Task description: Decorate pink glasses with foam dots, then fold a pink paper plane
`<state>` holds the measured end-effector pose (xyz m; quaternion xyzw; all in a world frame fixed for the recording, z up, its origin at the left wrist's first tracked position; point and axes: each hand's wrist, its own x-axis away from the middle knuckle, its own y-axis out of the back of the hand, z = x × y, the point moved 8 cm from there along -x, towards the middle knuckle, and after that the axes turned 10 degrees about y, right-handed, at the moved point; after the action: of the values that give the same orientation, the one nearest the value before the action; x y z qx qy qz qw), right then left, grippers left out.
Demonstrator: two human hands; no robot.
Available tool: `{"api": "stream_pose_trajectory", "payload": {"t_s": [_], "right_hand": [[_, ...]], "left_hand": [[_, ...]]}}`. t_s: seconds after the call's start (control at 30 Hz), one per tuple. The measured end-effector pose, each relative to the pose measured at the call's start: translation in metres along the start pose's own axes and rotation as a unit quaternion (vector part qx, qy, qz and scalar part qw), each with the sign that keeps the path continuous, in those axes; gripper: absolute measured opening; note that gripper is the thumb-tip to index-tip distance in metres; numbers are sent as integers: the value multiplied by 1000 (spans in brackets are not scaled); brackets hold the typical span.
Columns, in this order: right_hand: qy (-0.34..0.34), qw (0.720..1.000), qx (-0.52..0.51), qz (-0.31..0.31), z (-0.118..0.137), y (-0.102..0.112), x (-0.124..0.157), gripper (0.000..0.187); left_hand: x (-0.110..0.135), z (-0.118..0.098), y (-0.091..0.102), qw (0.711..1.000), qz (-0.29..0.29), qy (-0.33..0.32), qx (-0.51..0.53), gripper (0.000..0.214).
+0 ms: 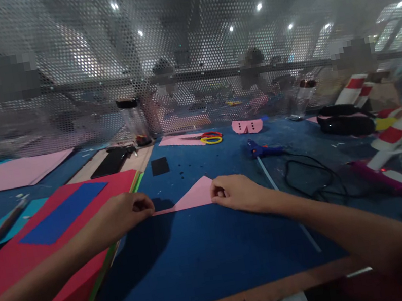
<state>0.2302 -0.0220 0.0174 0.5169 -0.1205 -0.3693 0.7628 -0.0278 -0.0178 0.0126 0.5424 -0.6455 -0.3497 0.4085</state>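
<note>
A pink paper folded into a triangle (pixel 195 196) lies on the blue work mat (pixel 210 251) in front of me. My left hand (pixel 128 211) is closed in a pinch on the paper's left corner. My right hand (pixel 233 192) is closed in a pinch on its right corner. Both forearms reach in from the bottom edge, and the paper's point faces away from me.
A stack of red and blue paper sheets (pixel 56 231) lies at the left. Behind are a black phone (pixel 110 161), scissors (pixel 204 138), a blue glue gun (pixel 260 150) with its cable (pixel 310 173), a purple glue gun (pixel 382 175) and a perforated metal screen (pixel 185 55), with people beyond it.
</note>
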Motion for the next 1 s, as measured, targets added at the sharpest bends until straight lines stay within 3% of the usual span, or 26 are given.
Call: {"api": "stream_pose_trajectory", "payload": {"t_s": [0.17,0.27,0.4,0.53,0.8,1.0], "right_hand": [[15,1000,3,-9,-1,-3,1,9],[15,1000,7,-15,-2,-2,3,8],[5,999,35,-10,0,2,2,5],[-9,1000,29,-1,2,3,0,5],[27,998,50,-39,6,5,0,4],[42,997,-4,-58,7,8,0,6]], "left_hand": [[6,3,11,998,-67,21,2,24],[13,-16,10,995,-80,1,51,28],[20,-54,-17,987,43,-48,144,27],[25,-75,-49,965,155,-19,209,26],[30,-82,-73,909,254,16,329,41],[34,-82,-76,864,274,64,418,44]]}}
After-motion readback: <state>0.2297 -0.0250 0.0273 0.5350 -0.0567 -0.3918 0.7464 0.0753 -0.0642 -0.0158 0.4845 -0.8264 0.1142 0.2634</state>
